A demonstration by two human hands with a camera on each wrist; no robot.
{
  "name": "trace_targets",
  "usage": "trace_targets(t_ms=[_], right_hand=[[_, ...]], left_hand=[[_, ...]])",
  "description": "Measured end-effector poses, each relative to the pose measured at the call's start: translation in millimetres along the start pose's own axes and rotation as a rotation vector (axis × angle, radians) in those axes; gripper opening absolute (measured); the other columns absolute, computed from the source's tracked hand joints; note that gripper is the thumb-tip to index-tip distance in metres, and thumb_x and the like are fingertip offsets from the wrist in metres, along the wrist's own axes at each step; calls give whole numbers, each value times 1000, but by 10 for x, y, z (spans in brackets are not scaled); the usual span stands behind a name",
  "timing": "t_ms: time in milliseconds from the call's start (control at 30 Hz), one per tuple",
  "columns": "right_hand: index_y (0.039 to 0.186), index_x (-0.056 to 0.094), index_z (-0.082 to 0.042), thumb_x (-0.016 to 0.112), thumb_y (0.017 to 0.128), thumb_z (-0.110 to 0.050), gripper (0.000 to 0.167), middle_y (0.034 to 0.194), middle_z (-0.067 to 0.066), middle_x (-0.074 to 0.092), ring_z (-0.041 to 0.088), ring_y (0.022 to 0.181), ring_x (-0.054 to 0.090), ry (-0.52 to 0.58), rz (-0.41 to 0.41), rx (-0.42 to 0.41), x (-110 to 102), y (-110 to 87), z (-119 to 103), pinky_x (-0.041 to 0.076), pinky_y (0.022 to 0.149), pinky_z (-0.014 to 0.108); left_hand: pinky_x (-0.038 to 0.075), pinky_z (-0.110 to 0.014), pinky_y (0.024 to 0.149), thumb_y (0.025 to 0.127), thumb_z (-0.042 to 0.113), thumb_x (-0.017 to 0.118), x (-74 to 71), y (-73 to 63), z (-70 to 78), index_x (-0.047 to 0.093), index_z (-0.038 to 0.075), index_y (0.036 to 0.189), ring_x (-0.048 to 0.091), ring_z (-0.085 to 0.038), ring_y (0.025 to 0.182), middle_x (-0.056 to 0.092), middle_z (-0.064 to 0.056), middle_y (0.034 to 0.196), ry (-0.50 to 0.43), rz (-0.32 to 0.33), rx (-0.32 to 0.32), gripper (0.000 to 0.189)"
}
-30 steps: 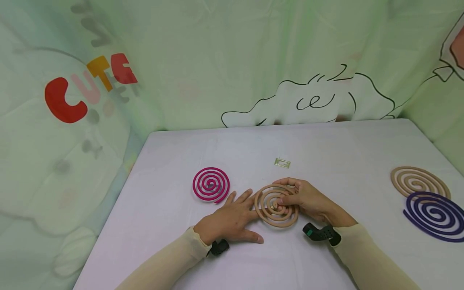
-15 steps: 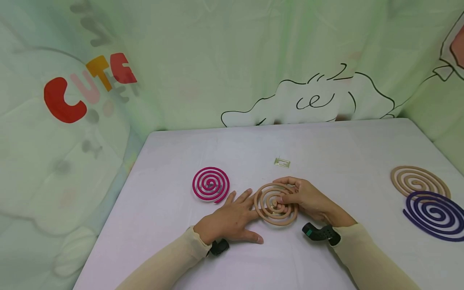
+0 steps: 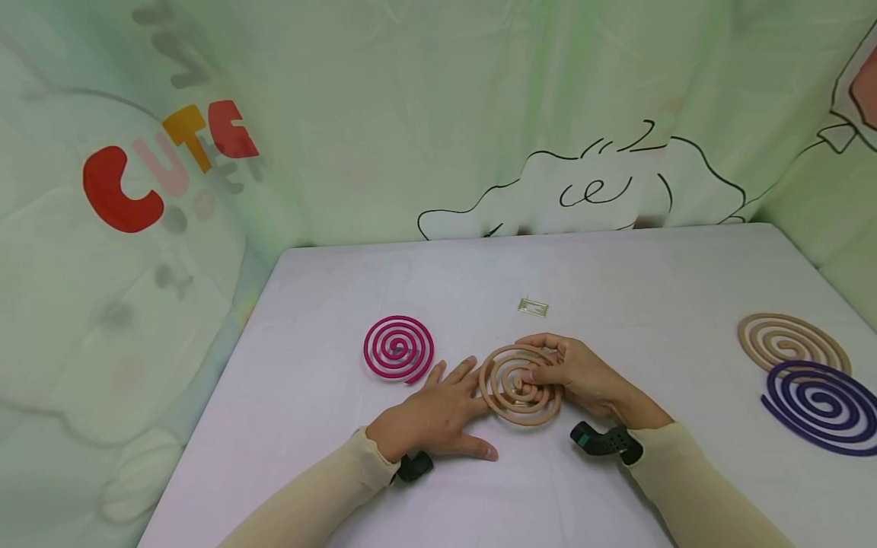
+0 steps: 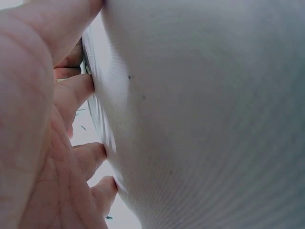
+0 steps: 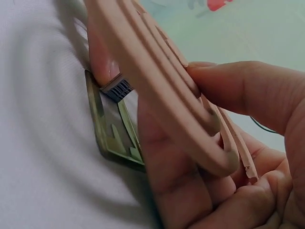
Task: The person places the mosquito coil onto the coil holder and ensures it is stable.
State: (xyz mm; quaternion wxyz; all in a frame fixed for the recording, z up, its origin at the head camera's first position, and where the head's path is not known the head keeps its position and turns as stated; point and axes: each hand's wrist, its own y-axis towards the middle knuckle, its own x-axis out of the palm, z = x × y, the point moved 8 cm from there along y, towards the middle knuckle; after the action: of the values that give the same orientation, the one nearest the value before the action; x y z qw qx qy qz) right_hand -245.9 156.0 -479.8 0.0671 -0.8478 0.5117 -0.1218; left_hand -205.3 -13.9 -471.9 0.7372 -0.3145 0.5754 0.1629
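My right hand [image 3: 589, 380] pinches a tan mosquito coil [image 5: 157, 90] near its middle, with the thumb on the upper side and other fingers beneath. The coil is tilted and raised off the cloth. Under it a small metal coil stand [image 5: 97, 121] lies on the table, partly hidden by the coil and fingers. Palm down, my left hand [image 3: 438, 415] rests on the table with fingers spread. One of its fingertips [image 5: 101, 62] is at the end of the stand and appears to press it. Whether coil and stand touch, I cannot tell.
A magenta coil [image 3: 398, 347] sits to the left, above a stand. Another metal stand [image 3: 533, 307] lies behind my hands. At the right, a purple coil [image 3: 822, 407] overlaps another tan coil [image 3: 760, 346]. Curtains border the white table [image 3: 329, 289].
The tan coil has shifted slightly away from me and left in my right hand. My left hand stays in place.
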Motion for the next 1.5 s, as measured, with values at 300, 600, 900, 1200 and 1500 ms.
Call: trace_targets(t_ms=[300, 600, 900, 1200, 1500], right_hand=[[150, 32, 14, 70, 95, 4, 67, 104, 13, 75, 17, 90, 76, -1, 14, 7, 7, 6, -9, 61, 78, 27], [149, 34, 13, 70, 94, 5, 66, 106, 14, 75, 17, 88, 76, 12, 26, 0, 8, 14, -13, 61, 78, 27], [148, 36, 13, 71, 95, 3, 64, 112, 14, 73, 18, 90, 76, 22, 46, 5, -11, -2, -6, 62, 79, 28], [148, 35, 14, 71, 94, 3, 66, 109, 15, 74, 18, 88, 76, 11, 18, -1, -5, -10, 0, 62, 77, 28], [149, 33, 14, 70, 95, 3, 66, 102, 13, 75, 17, 86, 76, 6, 0, -6, 7, -8, 3, 61, 74, 27]], left_hand=[[17, -66, 123, 91, 76, 59, 5, 3, -8, 29, 36, 165, 7, -31, 162, 10, -5, 176, 4, 4, 3, 89], [17, -66, 123, 91, 75, 60, 6, 3, -3, 27, 37, 165, 6, -32, 162, 9, -5, 176, -4, 13, 11, 90], [18, -66, 123, 91, 75, 60, 1, 7, 3, 28, 37, 165, 8, -33, 161, 11, -6, 175, -5, 23, 10, 89], [17, -66, 123, 91, 75, 60, -3, -4, 14, 27, 36, 165, 8, -32, 161, 10, -5, 176, -13, 19, 10, 90], [17, -67, 123, 89, 77, 60, 2, -9, 13, 28, 36, 165, 7, -32, 162, 12, -4, 175, -4, 11, -1, 91]])
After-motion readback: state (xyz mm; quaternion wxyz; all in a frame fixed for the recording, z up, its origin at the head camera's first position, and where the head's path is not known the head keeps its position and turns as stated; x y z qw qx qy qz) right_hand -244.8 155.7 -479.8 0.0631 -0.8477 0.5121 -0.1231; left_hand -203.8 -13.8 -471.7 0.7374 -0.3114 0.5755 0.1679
